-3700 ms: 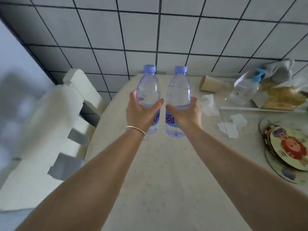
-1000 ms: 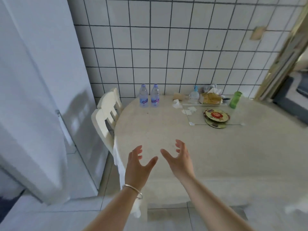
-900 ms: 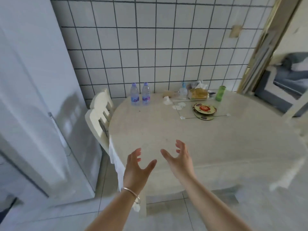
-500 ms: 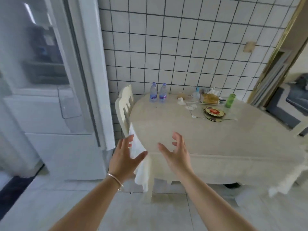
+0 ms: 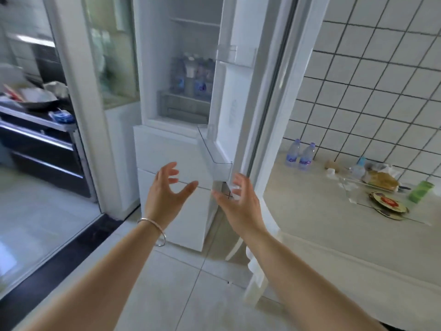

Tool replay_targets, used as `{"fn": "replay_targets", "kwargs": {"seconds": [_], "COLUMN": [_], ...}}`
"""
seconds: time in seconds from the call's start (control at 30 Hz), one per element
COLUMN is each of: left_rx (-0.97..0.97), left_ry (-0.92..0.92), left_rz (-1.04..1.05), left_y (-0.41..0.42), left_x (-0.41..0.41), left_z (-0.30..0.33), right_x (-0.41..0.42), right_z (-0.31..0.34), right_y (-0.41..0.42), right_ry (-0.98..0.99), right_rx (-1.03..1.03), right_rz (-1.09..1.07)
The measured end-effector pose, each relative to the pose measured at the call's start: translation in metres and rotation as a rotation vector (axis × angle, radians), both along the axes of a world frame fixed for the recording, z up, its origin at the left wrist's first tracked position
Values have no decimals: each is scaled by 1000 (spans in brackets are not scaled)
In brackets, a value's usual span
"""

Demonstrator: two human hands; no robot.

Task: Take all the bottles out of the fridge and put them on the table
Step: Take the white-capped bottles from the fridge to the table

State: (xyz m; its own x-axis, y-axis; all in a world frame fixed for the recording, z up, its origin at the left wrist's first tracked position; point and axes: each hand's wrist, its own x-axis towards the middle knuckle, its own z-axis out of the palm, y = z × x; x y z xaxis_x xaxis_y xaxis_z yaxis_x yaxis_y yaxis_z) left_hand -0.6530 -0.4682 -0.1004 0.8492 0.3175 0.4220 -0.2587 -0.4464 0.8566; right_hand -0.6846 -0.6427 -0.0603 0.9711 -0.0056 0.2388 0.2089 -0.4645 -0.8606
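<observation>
Both forearms extend forward over the pale tiled floor [image 5: 181, 290]. The left hand [image 5: 164, 199], with a thin metal bangle [image 5: 152, 229] at the wrist, is raised with fingers spread and loosely bent, thumb out to the right; it holds nothing. The right hand [image 5: 241, 204] mirrors it just beside, palm turned inward, fingers spread and relaxed, also holding nothing. The two hands are apart from each other and in contact with no object. Beyond them stands the white fridge [image 5: 167, 149]: closed lower drawers at hand level, upper compartment open, with its door [image 5: 243, 75] swung out to the right and clear door bins [image 5: 216, 155] attached. Inside the upper compartment, well above and behind the hands, a cluster of bottles in the fridge [image 5: 193, 75] stands upright on a shelf; motion blur prevents an exact count. To the right, the table [image 5: 334, 235] with a cream covering sits against a white tiled wall [image 5: 372, 87]. At its far edge, two bottles on the table [image 5: 301, 156] stand upright side by side, just beside each other and near the wall, well apart from the right hand. Further right along the table lie a spray bottle [image 5: 359, 167], a bag of food [image 5: 381, 179], a green cup [image 5: 421, 191] and a round decorated plate [image 5: 387, 204]. To the far left, behind a glass partition, a dark kitchen counter [image 5: 38, 120] carries blurred cookware.
</observation>
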Motion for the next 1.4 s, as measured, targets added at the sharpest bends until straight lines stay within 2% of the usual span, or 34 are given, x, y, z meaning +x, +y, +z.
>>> {"fn": "replay_targets", "kwargs": {"seconds": [0.37,0.63,0.83,1.03,1.27,1.4], "left_rx": [-59,-38,-17,-51,-128,-150], "left_ry": [12,23,17,14,57,22], "left_rz": [-115,-143,-114,-86,-131,-172], "left_y": [168,238,262,280,285,279], "left_x": [114,228,347,486,614,698], "left_z": [22,24,24,46,55,67], "right_x": [128,245,383,541,662,725], "right_z": [11,1,3,35,29,41], "right_y": [172,248,282,295,303,302], "right_ry": [44,61,36,41,63,20], "right_rx": [152,151,180,223,218,169], "right_rz": [-112,-136,-120,-140,-192,-252]}}
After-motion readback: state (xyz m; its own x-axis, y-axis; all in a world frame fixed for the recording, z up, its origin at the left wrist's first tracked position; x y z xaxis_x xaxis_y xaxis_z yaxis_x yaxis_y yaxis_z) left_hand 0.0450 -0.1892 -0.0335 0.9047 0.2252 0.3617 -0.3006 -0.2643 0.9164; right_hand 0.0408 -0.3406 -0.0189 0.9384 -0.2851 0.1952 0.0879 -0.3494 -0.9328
